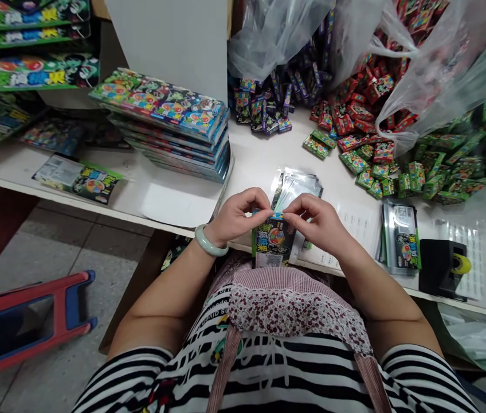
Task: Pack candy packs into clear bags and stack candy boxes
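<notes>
Between my two hands hangs a dark printed pouch (275, 240) at the table's front edge. My left hand (245, 215) pinches the left side of its top edge, and a pale green bangle circles that wrist. The right side of the same edge is held by my right hand (316, 221), thumb against forefinger. A bluish strip shows at the pouch's top between the fingertips; whether anything is inside is hidden. Just behind my hands lies a pile of silvery pouches (297, 186), partly covered by the fingers.
Boxed display packs (165, 109) stand stacked at left. Purple (264, 103), red (363, 109) and green small boxes (441, 166) spill from plastic bags (436, 74). More pouches (400, 235) and a tape dispenser (443, 267) sit at right. A red-blue stool (60, 304) stands on the floor.
</notes>
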### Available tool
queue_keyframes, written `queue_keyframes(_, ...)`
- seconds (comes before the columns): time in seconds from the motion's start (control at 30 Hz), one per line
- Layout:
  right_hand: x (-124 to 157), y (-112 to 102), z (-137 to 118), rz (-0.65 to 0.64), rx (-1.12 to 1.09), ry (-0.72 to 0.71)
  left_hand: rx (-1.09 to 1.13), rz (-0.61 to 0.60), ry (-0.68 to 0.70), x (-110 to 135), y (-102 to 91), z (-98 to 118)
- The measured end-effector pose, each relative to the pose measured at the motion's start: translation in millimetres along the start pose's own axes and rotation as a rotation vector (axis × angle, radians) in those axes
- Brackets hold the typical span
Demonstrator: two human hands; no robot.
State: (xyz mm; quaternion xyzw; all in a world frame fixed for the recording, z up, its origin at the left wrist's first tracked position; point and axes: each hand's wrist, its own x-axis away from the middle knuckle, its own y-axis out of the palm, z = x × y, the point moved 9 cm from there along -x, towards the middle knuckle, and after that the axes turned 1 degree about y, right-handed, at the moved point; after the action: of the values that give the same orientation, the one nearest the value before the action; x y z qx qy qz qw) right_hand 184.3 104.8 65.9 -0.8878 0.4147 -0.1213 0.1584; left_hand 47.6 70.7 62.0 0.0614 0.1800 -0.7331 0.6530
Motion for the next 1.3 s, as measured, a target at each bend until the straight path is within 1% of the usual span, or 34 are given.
queue_keyframes(0.07,-1.8,1.5,-2.2,-0.006,0.02,-0.012,-0.005,-0.007,0.002,-0.1,0.3,0.5)
queue_keyframes(0.2,-1.5,4.2,0.1,-0.009,0.004,0.024,-0.007,-0.016,0.026,2.4,-0.6,3.7)
queue_keyframes(0.37,2.9,2.9,-4.9,0.011,0.017,-0.021,-0.068,-0.021,0.014,5.3,-1.3,4.2)
queue_keyframes(0.47,4.8,1.1,-8.0,0.027,0.059,-0.046,-0.122,0.004,0.026,5.4,-2.9,4.8)
queue_keyframes(0.53,5.5,-1.4,-10.3,0.059,0.143,-0.071,-0.16,0.013,0.074,5.4,-2.8,8.4)
queue_keyframes(0.6,5.5,-2.6,-10.7,0.075,0.204,-0.086,-0.207,-0.001,0.161,6.5,-0.1,15.7)
queue_keyframes(0.7,5.1,-2.1,-10.3,0.062,0.211,-0.11,-0.288,-0.035,0.272,10.7,5.8,25.6)
queue_keyframes(0.83,9.1,-0.8,-13.4,0.036,0.189,-0.194,-0.342,-0.038,0.291,18.1,9.6,26.5)
queue_keyframes(0.9,12.8,-0.8,-12.8,0.031,0.179,-0.225,-0.29,-0.006,0.24,21.9,7.5,20.2)
queue_keyframes(1.07,19.7,-4.7,-5.0,0.084,0.202,-0.242,-0.014,0.141,-0.055,29.5,-3.1,-12.9)
queue_keyframes(1.2,21.0,-4.0,-4.9,0.105,0.194,-0.256,0.057,0.241,-0.14,26.4,-10.0,-20.2)
queue_keyframes(1.3,20.3,-2.8,-3.3,0.106,0.213,-0.23,0.054,0.222,-0.177,17.7,-11.0,-19.4)
